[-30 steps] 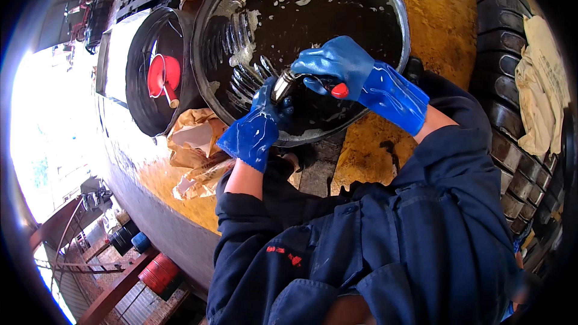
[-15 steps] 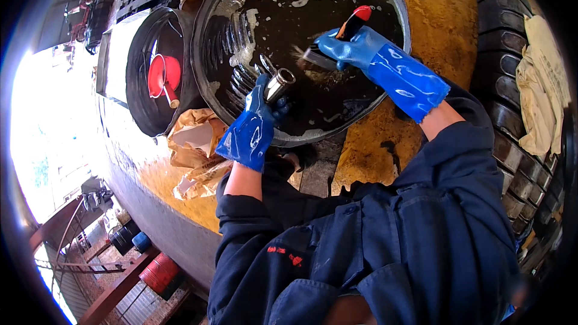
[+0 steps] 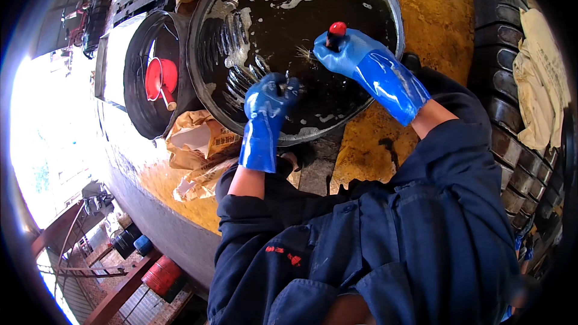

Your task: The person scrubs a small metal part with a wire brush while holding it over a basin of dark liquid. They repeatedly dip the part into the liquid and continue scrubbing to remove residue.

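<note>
Both my hands wear long blue rubber gloves and work over a wide round tub (image 3: 398,15) of dark liquid with patches of pale foam. My right hand (image 3: 349,55) is closed around a brush (image 3: 337,29) with a red-and-black handle. Its bristles show left of the fingers, low over the liquid. My left hand (image 3: 268,99) has its fingers curled round a metal sleeve, now almost wholly hidden behind the glove. Rows of shiny metal parts (image 3: 232,36) lie partly in the liquid along the tub's left side.
Left of the tub stands a black container (image 3: 133,84) with a red dipper (image 3: 158,78) in it. Crumpled brown paper (image 3: 195,144) lies by the tub's lower left. On the right, dark metal blocks (image 3: 503,60) are lined up, with a beige sack (image 3: 539,78) over them.
My left hand has turned and shifted slightly, so the metal sleeve no longer shows its open end. My right hand has moved a little left with the brush, whose handle now stands more upright.
</note>
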Motion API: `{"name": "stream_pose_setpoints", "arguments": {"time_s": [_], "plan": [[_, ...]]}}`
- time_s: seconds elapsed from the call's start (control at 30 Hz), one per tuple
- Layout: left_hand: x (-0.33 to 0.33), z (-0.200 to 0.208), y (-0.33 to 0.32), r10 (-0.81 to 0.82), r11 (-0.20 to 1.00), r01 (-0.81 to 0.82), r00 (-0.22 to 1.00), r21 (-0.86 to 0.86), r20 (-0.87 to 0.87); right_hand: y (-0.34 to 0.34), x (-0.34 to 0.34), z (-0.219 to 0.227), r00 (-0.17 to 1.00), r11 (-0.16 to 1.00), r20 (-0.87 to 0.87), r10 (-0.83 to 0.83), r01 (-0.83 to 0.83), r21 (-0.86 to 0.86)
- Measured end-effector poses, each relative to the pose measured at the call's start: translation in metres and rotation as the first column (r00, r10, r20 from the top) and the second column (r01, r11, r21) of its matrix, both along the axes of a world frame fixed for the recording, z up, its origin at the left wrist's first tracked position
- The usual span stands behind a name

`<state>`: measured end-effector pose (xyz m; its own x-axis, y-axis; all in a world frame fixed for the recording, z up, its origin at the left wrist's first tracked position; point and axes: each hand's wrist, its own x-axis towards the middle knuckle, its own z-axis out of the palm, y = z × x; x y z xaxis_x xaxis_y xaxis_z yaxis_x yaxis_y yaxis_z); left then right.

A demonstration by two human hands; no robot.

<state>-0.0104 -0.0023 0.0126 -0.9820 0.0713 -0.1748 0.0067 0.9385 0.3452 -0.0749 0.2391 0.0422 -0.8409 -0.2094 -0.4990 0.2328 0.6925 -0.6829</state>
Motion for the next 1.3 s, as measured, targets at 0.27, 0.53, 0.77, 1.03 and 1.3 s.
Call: {"name": "stream_pose_setpoints", "arguments": {"time_s": [0.27, 0.53, 0.77, 1.03, 1.3], "plan": [[-0.003, 0.007, 0.048, -0.272, 0.936, 0.278, 0.961, -0.218, 0.055, 0.002, 0.004, -0.034, 0.986, 1.0, 0.166, -0.006, 0.006, 0.0], [-0.011, -0.004, 0.047, -0.236, 0.955, 0.252, 0.965, 0.154, -0.115, 0.014, 0.009, -0.036, 0.975, 0.996, 0.221, -0.03, 0.047, -0.073], [-0.007, -0.015, 0.061, -0.272, 0.938, 0.274, 0.961, 0.211, -0.038, 0.022, 0.011, -0.014, 0.948, 0.997, 0.312, -0.07, 0.072, 0.005], [-0.004, -0.038, 0.058, -0.312, 0.942, 0.317, 0.948, 0.108, -0.066, 0.02, 0.009, -0.033, 0.988, 0.991, 0.128, -0.083, 0.068, 0.117], [-0.011, -0.019, 0.021, 0.001, 0.915, -0.053, 0.992, 0.4, 0.127, 0.021, -0.013, 0.015, 0.991, 0.975, -0.107, 0.085, -0.105, -0.194]]}}
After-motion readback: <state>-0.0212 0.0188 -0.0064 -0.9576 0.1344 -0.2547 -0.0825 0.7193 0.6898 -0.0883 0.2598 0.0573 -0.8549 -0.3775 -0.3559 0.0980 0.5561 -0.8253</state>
